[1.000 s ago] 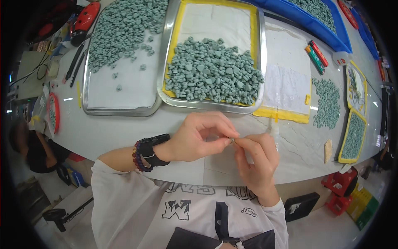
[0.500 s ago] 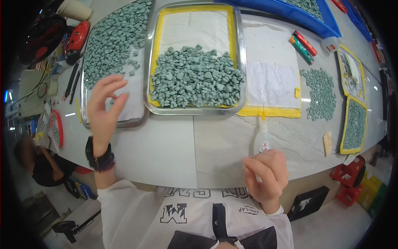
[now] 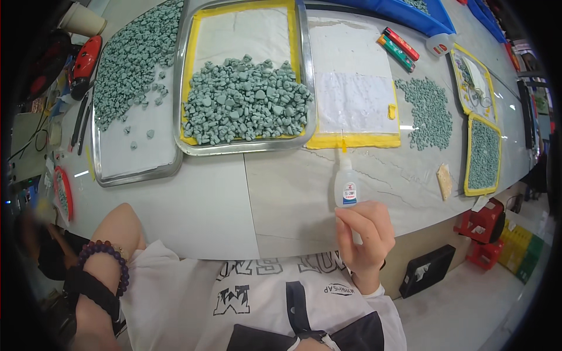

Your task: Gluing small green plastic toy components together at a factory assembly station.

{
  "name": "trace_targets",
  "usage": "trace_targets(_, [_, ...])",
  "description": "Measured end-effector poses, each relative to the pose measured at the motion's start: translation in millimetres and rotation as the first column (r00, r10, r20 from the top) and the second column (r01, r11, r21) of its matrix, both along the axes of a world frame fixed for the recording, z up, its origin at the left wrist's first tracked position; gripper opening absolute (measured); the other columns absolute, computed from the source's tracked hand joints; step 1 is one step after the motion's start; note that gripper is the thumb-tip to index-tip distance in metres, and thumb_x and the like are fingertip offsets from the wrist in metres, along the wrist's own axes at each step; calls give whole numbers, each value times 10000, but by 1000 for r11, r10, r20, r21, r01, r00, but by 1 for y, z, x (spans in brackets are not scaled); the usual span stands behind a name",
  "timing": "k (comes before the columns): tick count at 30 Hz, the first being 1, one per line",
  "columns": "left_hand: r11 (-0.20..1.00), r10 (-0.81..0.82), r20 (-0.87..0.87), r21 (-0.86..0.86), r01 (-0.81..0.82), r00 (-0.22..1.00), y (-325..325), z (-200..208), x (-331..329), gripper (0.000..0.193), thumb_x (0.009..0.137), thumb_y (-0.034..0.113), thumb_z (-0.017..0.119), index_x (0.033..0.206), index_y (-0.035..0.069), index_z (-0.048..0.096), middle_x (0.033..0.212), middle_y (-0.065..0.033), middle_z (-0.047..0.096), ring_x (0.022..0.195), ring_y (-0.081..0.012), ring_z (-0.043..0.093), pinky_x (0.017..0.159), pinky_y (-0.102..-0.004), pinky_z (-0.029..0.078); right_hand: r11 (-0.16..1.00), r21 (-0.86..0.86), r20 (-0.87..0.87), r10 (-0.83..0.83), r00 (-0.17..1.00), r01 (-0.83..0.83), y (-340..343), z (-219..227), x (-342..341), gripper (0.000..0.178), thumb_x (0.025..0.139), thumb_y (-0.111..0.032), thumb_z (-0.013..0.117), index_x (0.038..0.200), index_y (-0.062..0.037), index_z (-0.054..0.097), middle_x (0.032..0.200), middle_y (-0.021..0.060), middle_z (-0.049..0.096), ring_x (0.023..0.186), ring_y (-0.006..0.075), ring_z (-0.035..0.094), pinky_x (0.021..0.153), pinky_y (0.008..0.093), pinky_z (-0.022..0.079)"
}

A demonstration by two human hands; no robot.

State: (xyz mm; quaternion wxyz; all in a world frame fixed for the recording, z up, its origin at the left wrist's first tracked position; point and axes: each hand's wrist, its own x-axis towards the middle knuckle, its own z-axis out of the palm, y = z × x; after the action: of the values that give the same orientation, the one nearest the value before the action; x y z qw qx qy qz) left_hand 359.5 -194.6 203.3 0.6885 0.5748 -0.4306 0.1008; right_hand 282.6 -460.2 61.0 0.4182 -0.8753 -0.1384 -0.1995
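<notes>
- Grey-green stone-like pieces (image 3: pixel 249 102): well apart from both hands, too many to count. Left to right: one spread, one heap, one loose patch, one tray-full, plus some in a bin.
- Left hand (image 3: pixel 93 336): low at lower-left picture edge, mostly cut off, below table level. Fingers out of sight, can't tell its grip. One black wristband (image 3: pixel 93 292), one purple bead bracelet (image 3: pixel 104 250).
- Two silver metal trays (image 3: pixel 137 169), side by side. Left one holds the spread, strays toward its near end; right one, yellow-edged inside, has the heap in its near half, white lining showing beyond.
- One white sheet with yellow tape edging (image 3: pixel 351 105), just right of the second tray.
- One translucent white plastic bottle with yellow needle tip (image 3: pixel 347 184), tip at the sheet's near edge.
- Right hand (image 3: pixel 367 234): over the bottle's base end in view; contact unclear. Fingers curled, thumb and index tips close together; can't tell if anything is pinched.
- Two slim sticks, red and green (image 3: pixel 397 52), beyond the loose patch. One blue bin (image 3: pixel 427 23) behind.
- One tan chunk (image 3: pixel 445 181), two yellow-rimmed trays (image 3: pixel 468 151) far right; nearer one full.
- Pale tabletop (image 3: pixel 216 205) surface runs from tray rims to the near edge at the torso.
</notes>
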Motion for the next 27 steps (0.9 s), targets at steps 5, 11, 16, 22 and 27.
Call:
trace_targets(5, [989, 149, -37, -2, -149, 988, -16, -15, 4, 210, 843, 209, 590, 933, 20, 601, 854, -80, 615, 672, -176, 581, 574, -270, 458, 1000, -18, -14, -4, 1000, 4, -3, 1, 0, 220, 642, 92, 632, 840, -3, 637, 735, 92, 607, 656, 240, 557, 608, 318, 446])
trace_targets(11, [947, 321, -87, 19, -320, 943, -11, -31, -13, 303, 845, 262, 594, 1000, 3, 577, 895, -98, 610, 693, -189, 563, 595, -267, 456, 999, -28, -22, 19, 1000, -19, -12, -6, -4, 212, 646, 87, 634, 836, -5, 639, 736, 90, 602, 668, 245, 556, 630, 322, 443])
trace_targets(16, [902, 432, -109, 41, -430, 895, 31, -35, -16, 383, 846, 307, 597, 1056, -11, 557, 930, -112, 605, 710, -199, 549, 612, -264, 454, 994, -70, 25, -80, 996, 82, -26, -6, -5, 241, 665, 71, 623, 894, -2, 632, 766, 102, 588, 708, 258, 548, 669, 332, 437])
trace_targets(22, [471, 268, 61, 862, -187, 961, -53, -77, 143, 220, 854, 125, 534, 1052, 57, 602, 1057, -16, 594, 840, -144, 534, 732, -258, 432, 977, -190, -181, -128, 975, 93, -52, -2, 4, 579, 686, -184, 741, 1191, -20, 512, 868, 81, 574, 776, 246, 508, 742, 360, 374])
trace_targets(27, [277, 36, 351, 896, -347, 936, -57, -134, 176, 164, 768, 54, 549, 926, 37, 591, 929, -82, 585, 800, -234, 555, 696, -317, 450, 949, -310, -248, -28, 968, -52, -55, -2, 4, 785, 690, -303, 748, 1317, 8, 393, 907, 114, 544, 817, 258, 484, 776, 368, 380])
